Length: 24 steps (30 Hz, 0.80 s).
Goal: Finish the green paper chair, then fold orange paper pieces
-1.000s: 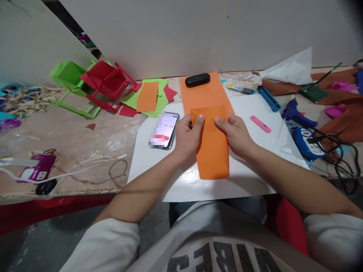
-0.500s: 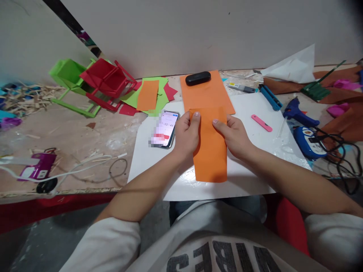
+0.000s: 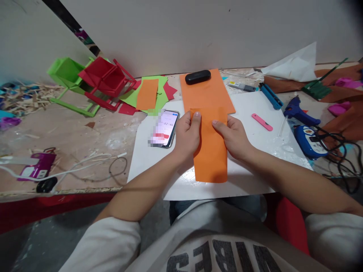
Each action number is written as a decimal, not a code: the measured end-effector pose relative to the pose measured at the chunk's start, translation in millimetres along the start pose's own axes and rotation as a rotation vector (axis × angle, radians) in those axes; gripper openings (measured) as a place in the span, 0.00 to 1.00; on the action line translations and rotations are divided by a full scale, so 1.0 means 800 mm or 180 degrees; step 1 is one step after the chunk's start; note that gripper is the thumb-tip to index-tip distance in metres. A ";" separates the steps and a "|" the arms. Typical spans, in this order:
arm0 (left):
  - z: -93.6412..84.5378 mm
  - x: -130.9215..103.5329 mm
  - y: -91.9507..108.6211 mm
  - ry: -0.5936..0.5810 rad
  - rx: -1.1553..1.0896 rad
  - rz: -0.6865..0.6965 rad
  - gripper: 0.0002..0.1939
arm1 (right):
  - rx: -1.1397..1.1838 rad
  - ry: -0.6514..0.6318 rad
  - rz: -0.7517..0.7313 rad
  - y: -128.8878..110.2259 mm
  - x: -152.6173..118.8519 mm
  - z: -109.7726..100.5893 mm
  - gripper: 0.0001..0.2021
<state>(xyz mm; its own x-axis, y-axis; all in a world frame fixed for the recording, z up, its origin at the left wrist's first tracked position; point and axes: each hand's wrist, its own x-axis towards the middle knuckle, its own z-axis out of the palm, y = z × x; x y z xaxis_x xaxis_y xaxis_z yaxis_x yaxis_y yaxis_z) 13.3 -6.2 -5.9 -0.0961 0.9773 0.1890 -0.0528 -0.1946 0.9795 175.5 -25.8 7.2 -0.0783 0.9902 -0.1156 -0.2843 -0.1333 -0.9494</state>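
Observation:
Between my two hands is a long strip of orange paper, upright in the view above a white board. My left hand grips its left edge near the top, thumb on the face and fingers behind. On the opposite edge my right hand pinches it the same way. Just left of my left hand lies a phone with a timer on its screen. Beyond the strip is a larger orange sheet with a black case on it.
A white board lies under my hands. At right are a pink cutter, a blue stapler, and a blue glue gun with cables. Red and green paper chairs stand at left, near a purple power strip.
Almost nothing differs. Both hands keep their hold on the orange paper strip, and the view shifts only very slightly.

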 end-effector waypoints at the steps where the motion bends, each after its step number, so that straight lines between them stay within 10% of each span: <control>1: 0.000 0.000 0.000 0.0013 0.0044 0.0020 0.34 | -0.0003 -0.0016 -0.0002 -0.003 0.001 0.000 0.23; 24: 0.010 -0.014 0.013 -0.0014 0.0039 0.0046 0.37 | -0.0444 0.0382 -0.0437 -0.005 0.029 -0.022 0.30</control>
<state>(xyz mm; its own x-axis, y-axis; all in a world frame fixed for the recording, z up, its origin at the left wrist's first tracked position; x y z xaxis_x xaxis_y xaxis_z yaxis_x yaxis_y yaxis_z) 21.9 -18.4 2.7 -0.0922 0.9747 0.2034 -0.0392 -0.2077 0.9774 191.6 -1.8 3.5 0.0687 0.9976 -0.0085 -0.1488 0.0018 -0.9889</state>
